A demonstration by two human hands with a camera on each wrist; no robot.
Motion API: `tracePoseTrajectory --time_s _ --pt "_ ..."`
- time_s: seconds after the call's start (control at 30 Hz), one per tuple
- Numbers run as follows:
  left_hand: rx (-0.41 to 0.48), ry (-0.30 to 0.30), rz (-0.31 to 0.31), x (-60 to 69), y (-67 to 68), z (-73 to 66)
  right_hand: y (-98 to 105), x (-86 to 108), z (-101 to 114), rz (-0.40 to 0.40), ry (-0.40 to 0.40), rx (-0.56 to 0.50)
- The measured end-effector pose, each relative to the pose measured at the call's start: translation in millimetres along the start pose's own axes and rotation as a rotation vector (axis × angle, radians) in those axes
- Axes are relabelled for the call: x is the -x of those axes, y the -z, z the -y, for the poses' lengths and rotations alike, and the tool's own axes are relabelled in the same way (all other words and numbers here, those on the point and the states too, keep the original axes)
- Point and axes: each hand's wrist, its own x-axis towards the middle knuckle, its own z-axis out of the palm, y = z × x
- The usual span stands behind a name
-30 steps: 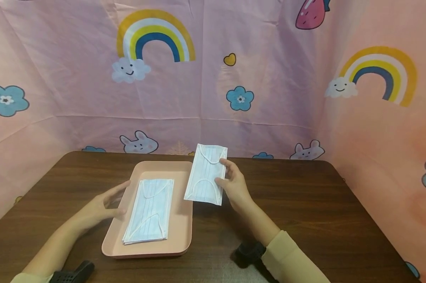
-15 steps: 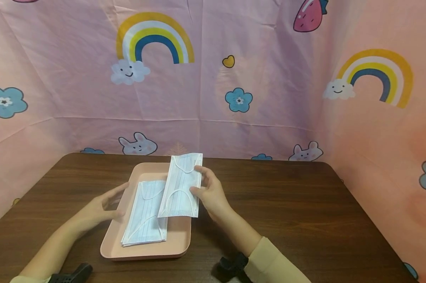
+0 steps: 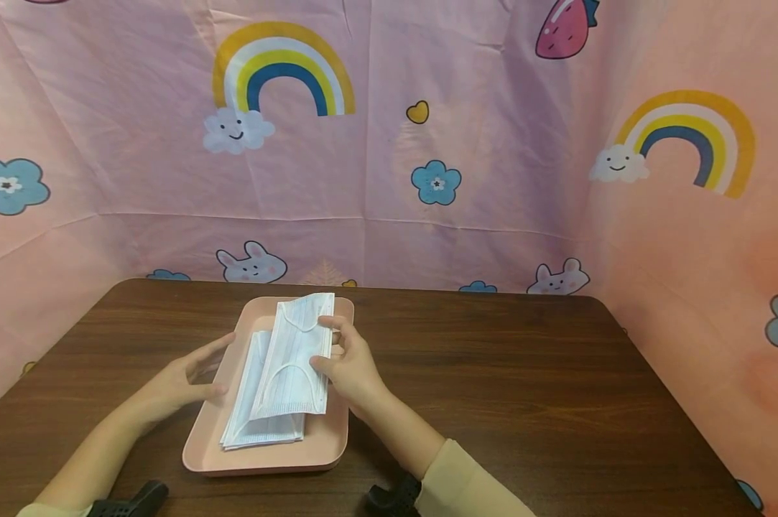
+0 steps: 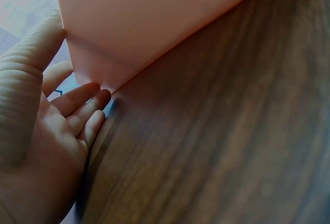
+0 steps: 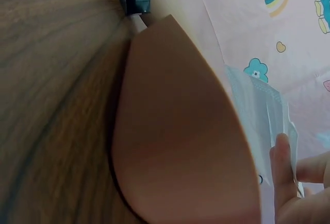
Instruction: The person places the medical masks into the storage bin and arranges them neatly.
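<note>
My right hand [image 3: 350,366] pinches a pale blue-white face mask [image 3: 294,359] by its right edge, thumb on the upper face. The mask is tilted above a stack of face masks [image 3: 262,431] that lies in a pink tray [image 3: 324,456], covering much of the stack. In the right wrist view the held mask [image 5: 258,110] rises beyond the tray's side wall [image 5: 180,126]. My left hand [image 3: 178,380] rests against the tray's left rim, fingers spread and fairly straight. The left wrist view shows the fingertips of this hand [image 4: 51,116] at the tray wall [image 4: 129,23].
The tray stands on a dark brown wooden table [image 3: 524,388]. Behind and beside it hangs a pink cloth [image 3: 492,143] printed with rainbows and flowers. Black straps with devices [image 3: 133,499] sit at both wrists.
My right hand has carried the face mask leftward and down, from beside the tray's right rim to above the stack. The left hand has stayed at the left rim.
</note>
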Motion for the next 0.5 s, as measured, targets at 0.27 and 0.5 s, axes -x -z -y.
tracePoseTrajectory --time_s 0.27,0.5 --pt "-0.001 -0.005 -0.005 0.5 -1.1 1.3 -17 -0.6 -9 -0.036 -0.051 0.021" --pt "0.031 0.005 0.004 0.3 -0.6 6.1 -28 -3.5 -16 -0.062 -0.079 0.015"
